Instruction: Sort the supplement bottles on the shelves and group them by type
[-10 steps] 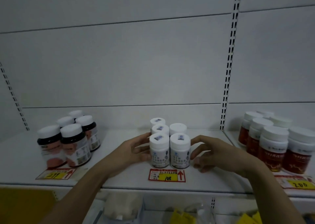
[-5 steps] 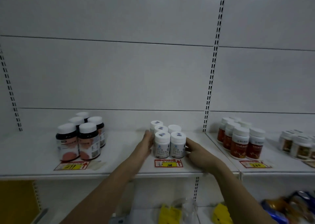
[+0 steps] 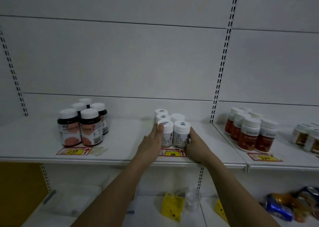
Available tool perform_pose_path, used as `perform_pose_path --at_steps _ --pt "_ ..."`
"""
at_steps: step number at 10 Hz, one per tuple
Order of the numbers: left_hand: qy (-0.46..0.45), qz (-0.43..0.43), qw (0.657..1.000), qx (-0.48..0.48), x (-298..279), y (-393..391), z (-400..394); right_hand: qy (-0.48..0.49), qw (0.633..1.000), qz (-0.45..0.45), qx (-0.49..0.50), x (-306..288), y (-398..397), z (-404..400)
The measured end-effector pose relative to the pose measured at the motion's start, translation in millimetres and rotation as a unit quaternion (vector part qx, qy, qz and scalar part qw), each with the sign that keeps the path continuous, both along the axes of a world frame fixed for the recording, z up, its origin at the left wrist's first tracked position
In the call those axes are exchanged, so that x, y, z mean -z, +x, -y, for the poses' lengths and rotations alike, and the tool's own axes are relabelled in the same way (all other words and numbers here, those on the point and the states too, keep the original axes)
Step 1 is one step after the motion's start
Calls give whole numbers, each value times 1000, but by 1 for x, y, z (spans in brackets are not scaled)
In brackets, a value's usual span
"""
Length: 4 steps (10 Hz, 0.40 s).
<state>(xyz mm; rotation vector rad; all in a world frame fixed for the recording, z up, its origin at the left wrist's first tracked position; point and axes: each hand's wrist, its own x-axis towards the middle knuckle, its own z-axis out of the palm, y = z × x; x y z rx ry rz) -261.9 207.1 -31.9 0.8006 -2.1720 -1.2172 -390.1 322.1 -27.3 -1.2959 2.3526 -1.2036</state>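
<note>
Several small white supplement bottles (image 3: pixel 180 133) with white caps stand packed together at the middle of the white shelf (image 3: pixel 120 140). My left hand (image 3: pixel 152 142) presses its straight fingers flat against the left side of this group. My right hand (image 3: pixel 196 146) rests against the right side of the front right bottle, its fingertips touching the label. The group sits squeezed between both hands. Dark bottles with pink labels (image 3: pixel 81 128) stand grouped at the left. White bottles with red labels (image 3: pixel 250 131) are grouped at the right.
Brown-labelled bottles (image 3: pixel 307 138) sit at the far right edge. Red and yellow price tags (image 3: pixel 172 153) lie along the shelf front. On the lower shelf are yellow packets (image 3: pixel 171 206), a clear cup (image 3: pixel 192 199) and a blue packet (image 3: pixel 278 208).
Both hands have closed in from a little apart until they press the sides of the white bottle group. The view has pulled back and now shows more of the shelves.
</note>
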Motion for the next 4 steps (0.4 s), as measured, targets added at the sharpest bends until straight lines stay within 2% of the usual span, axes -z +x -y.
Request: perform_pose_path --at_steps 2,4 --pt "-20 -1 999 -37 -5 -2 -10 -15 1000 1 2 3 -7 2" --pt "-28 74 995 -58 -9 13 -7 40 998 48 25 -19 -1 -14"
